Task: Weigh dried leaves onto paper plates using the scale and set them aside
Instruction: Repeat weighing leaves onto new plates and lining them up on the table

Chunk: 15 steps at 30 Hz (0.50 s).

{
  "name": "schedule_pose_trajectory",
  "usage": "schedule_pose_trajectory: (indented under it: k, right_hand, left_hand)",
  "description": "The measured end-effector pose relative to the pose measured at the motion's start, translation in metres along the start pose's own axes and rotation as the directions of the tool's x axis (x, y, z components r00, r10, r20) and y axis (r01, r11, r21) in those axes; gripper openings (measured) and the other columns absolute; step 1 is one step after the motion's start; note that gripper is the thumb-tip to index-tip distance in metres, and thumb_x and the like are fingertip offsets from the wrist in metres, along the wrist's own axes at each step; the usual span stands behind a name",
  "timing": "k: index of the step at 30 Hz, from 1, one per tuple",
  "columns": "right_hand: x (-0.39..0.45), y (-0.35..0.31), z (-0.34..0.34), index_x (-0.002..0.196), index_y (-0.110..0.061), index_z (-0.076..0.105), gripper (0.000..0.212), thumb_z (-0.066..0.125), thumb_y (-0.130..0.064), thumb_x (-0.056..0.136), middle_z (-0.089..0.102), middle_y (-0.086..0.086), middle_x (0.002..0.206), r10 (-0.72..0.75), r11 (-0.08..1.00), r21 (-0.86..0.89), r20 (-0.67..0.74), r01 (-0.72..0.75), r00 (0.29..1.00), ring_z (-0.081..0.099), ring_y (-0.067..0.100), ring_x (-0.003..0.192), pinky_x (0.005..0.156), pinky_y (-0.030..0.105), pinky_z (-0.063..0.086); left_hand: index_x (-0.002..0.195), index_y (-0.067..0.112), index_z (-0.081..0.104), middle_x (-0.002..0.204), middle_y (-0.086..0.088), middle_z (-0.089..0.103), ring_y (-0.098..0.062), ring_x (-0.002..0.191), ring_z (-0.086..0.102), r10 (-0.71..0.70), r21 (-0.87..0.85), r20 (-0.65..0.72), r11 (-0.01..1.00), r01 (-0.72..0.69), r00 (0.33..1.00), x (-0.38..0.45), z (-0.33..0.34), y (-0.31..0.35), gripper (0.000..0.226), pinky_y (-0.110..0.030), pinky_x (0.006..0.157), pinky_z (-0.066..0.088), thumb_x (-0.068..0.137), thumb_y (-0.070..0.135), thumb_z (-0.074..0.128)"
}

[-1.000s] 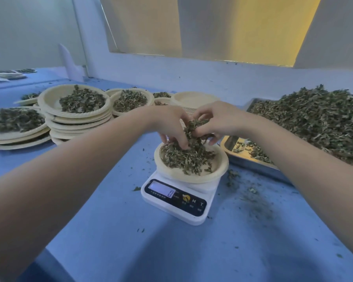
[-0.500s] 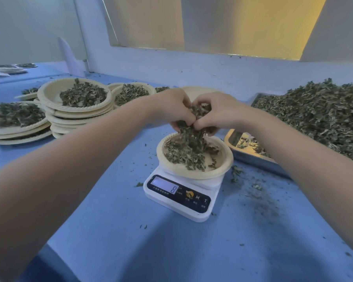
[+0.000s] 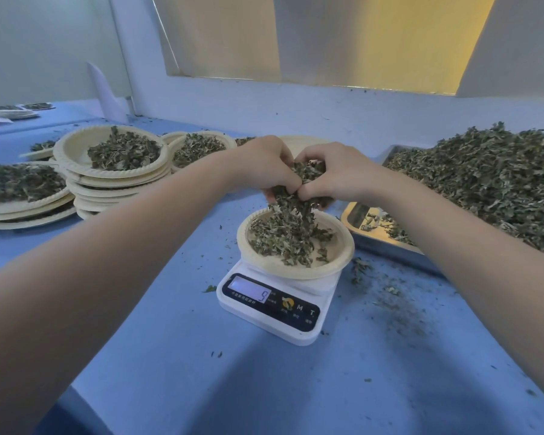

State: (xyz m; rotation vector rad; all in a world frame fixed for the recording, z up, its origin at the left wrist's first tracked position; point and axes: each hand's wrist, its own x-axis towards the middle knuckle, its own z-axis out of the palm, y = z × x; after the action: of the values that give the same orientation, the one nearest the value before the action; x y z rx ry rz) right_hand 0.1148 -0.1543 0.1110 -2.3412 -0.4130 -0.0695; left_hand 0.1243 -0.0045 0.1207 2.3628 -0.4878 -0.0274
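Both your hands, left hand [image 3: 266,164] and right hand [image 3: 333,174], met knuckle to knuckle, clutching one clump of dried leaves [image 3: 299,180] directly above the paper plate [image 3: 343,246] on the scale [image 3: 272,306], near the blue tabletop's middle. Neither hand was nearer. Since a second earlier, your hands had risen off the plate's heap.

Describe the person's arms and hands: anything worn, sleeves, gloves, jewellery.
Both forearms are bare from the frame's edge to the wrist: no sleeve shows. The left hand and right hand wear no gloves. No watch, bracelet or ring is visible on the parts in view. Fingertips are partly hidden among the dried leaves, so nails cannot be judged.
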Motion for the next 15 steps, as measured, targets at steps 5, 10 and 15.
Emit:
schedule_pose_trajectory:
  k: [5, 10, 15]
  right_hand:
    - [-0.005, 0.006, -0.011, 0.105, -0.018, 0.062, 0.034, 0.074, -0.009, 0.074, 0.061, 0.004, 0.083, -0.016, 0.998, -0.064, -0.026, 0.015, 1.0, 0.063, 0.006, 0.053, 0.052, 0.026, 0.055]
    - [-0.012, 0.018, -0.044, 0.112, -0.023, 0.059, 0.041, 0.075, -0.02, 0.074, 0.059, 0.003, 0.105, -0.039, 0.977, -0.212, -0.11, 0.015, 0.993, 0.054, 0.014, 0.073, 0.053, 0.013, 0.041]
    - [-0.025, 0.047, -0.09, 0.11, -0.029, 0.058, 0.041, 0.075, -0.021, 0.074, 0.062, 0.005, 0.11, 0.013, 0.953, -0.295, -0.204, -0.074, 0.979, 0.054, 0.006, 0.06, 0.048, 0.015, 0.038]
  left_hand:
    - [0.108, -0.005, 0.06, 0.082, -0.012, 0.059, -0.011, 0.04, 0.055, -0.015, 0.014, 0.02, 1.0, 0.014, 1.0, 0.01, 0.006, 0.008, 0.037, -0.018, 0.046, 0.046, 0.074, 0.006, 0.067]
    - [0.104, -0.005, 0.062, 0.076, -0.01, 0.058, -0.006, 0.034, 0.053, 0.052, 0.0, 0.035, 0.999, -0.052, 0.998, 0.03, 0.015, 0.039, 0.029, -0.014, 0.04, 0.043, 0.076, 0.003, 0.067]
    - [0.101, 0.001, 0.062, 0.078, -0.012, 0.059, -0.014, 0.047, 0.057, 0.138, -0.081, 0.02, 0.987, -0.136, 0.99, 0.056, 0.048, 0.077, 0.023, -0.021, 0.049, 0.051, 0.078, 0.003, 0.063]
